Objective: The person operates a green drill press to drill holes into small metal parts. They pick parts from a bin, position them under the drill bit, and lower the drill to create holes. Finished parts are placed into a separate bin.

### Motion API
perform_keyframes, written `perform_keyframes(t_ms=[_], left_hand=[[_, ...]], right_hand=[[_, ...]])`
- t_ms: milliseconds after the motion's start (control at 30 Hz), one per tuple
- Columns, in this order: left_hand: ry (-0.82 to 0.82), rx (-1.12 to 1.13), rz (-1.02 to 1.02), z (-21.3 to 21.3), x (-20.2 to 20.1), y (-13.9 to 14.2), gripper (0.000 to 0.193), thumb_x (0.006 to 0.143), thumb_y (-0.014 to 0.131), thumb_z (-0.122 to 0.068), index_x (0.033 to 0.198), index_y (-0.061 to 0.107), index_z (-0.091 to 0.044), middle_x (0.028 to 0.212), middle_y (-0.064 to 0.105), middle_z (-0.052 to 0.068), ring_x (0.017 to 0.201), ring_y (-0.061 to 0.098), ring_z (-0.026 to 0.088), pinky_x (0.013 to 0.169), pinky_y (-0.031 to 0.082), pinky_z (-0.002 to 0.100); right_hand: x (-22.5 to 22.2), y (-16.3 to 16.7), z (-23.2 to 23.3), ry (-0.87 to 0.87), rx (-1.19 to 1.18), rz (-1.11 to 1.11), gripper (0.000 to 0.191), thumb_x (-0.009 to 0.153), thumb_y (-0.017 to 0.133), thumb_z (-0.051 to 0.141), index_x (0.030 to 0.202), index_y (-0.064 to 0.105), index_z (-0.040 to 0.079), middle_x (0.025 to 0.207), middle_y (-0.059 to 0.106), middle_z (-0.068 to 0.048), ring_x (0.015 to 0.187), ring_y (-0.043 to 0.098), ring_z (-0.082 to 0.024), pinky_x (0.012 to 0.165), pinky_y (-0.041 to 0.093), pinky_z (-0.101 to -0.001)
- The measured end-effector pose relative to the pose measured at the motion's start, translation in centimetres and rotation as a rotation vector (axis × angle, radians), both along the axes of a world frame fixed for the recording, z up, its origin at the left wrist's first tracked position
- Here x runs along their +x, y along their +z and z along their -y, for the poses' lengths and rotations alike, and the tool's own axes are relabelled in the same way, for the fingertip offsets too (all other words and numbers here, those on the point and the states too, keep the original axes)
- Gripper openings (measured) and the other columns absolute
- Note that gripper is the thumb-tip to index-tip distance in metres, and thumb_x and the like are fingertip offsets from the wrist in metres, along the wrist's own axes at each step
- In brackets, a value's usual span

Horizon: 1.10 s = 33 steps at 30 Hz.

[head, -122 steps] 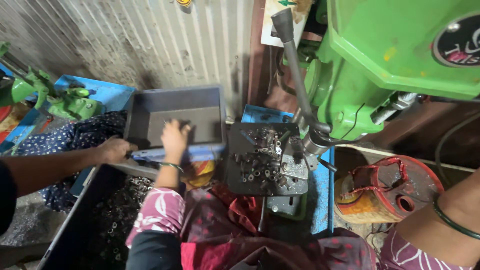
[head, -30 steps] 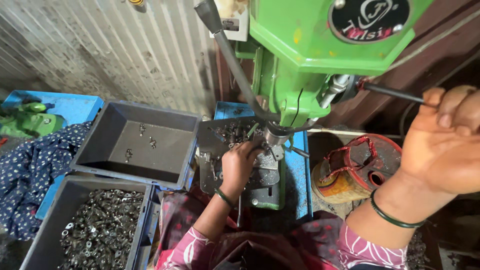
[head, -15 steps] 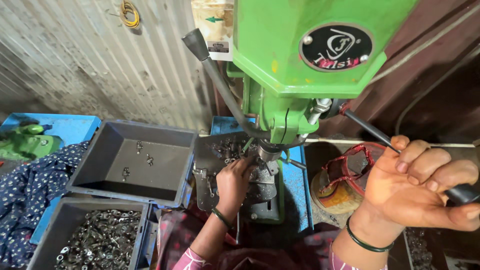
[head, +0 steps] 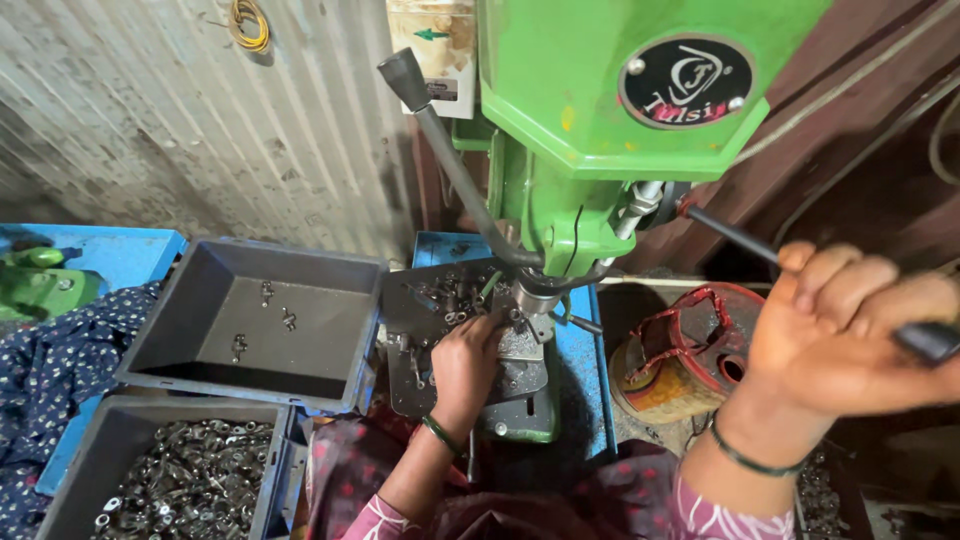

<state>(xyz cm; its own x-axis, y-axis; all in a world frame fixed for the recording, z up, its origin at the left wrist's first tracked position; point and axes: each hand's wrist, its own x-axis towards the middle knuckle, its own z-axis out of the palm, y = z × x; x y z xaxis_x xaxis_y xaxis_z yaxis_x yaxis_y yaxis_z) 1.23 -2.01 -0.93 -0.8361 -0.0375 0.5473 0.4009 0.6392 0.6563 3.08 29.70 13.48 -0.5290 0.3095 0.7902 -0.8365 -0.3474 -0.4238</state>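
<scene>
A green drill press stands in front of me. My right hand is shut on its black feed handle, whose rod runs up to the machine head. My left hand rests on the metal work table right under the spindle, fingers curled at a small metal part I cannot see clearly. Several small metal parts lie loose on the table behind my left hand.
A grey bin at left holds a few metal pieces. A second grey bin below it is full of metal parts. Another black lever sticks up left. A red and yellow coil lies at right. Dark patterned cloth is far left.
My right hand has pulled the feed handle further down and to the right. My left hand has stayed under the spindle. The view has tilted up slightly.
</scene>
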Motion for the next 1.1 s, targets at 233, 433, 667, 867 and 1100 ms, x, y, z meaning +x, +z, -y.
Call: perform_keyframes(t_ms=[233, 433, 667, 867, 1100], left_hand=[[-0.021, 0.012, -0.038, 0.0, 0.6, 0.7, 0.025, 0.086, 0.073, -0.015, 0.111, 0.076, -0.014, 0.093, 0.075, 0.008, 0.082, 0.071, 0.029, 0.070, 0.056, 0.040], [-0.008, 0.010, 0.001, 0.0, 0.4, 1.9, 0.018, 0.093, 0.068, -0.020, 0.108, 0.077, -0.014, 0.092, 0.075, 0.009, 0.081, 0.071, 0.031, 0.069, 0.055, 0.041], [0.070, -0.037, -0.024, 0.4, 0.0, 2.7, 0.018, 0.092, 0.071, -0.026, 0.097, 0.074, -0.010, 0.088, 0.073, 0.011, 0.079, 0.070, 0.034, 0.066, 0.054, 0.044], [0.131, -0.029, 0.063, 0.1, -0.4, 2.3, 0.023, 0.089, 0.072, -0.029, 0.087, 0.069, -0.007, 0.082, 0.071, 0.012, 0.077, 0.069, 0.035, 0.064, 0.054, 0.046], [0.071, -0.037, 0.211, -0.6, -1.5, 1.1, 0.023, 0.095, 0.062, -0.028, 0.090, 0.069, -0.007, 0.088, 0.072, 0.017, 0.078, 0.069, 0.040, 0.067, 0.053, 0.050]], right_hand=[[-11.6, 10.6, -6.4, 0.175, 0.123, 0.203, 0.045, 0.115, 0.039, 0.052, 0.094, 0.044, 0.012, 0.071, 0.037, 0.001, 0.063, 0.034, -0.014, 0.068, 0.035, -0.0293], [-9.4, 10.0, -5.6, 0.168, 0.095, 0.164, 0.044, 0.113, 0.039, 0.051, 0.091, 0.044, 0.013, 0.072, 0.039, 0.000, 0.064, 0.036, -0.014, 0.071, 0.039, -0.0294], [0.3, 1.3, -1.2, 0.064, -0.036, -0.018, 0.044, 0.111, 0.039, 0.050, 0.088, 0.043, 0.014, 0.074, 0.042, 0.000, 0.067, 0.039, -0.015, 0.074, 0.043, -0.0294], [2.6, -2.3, 1.0, 0.008, -0.124, -0.111, 0.043, 0.110, 0.040, 0.050, 0.085, 0.043, 0.015, 0.075, 0.044, -0.001, 0.068, 0.041, -0.015, 0.077, 0.047, -0.0294], [3.0, -2.9, 0.4, -0.077, -0.143, -0.038, 0.044, 0.110, 0.039, 0.048, 0.080, 0.037, 0.016, 0.067, 0.038, 0.001, 0.062, 0.036, -0.015, 0.070, 0.039, -0.0294]])
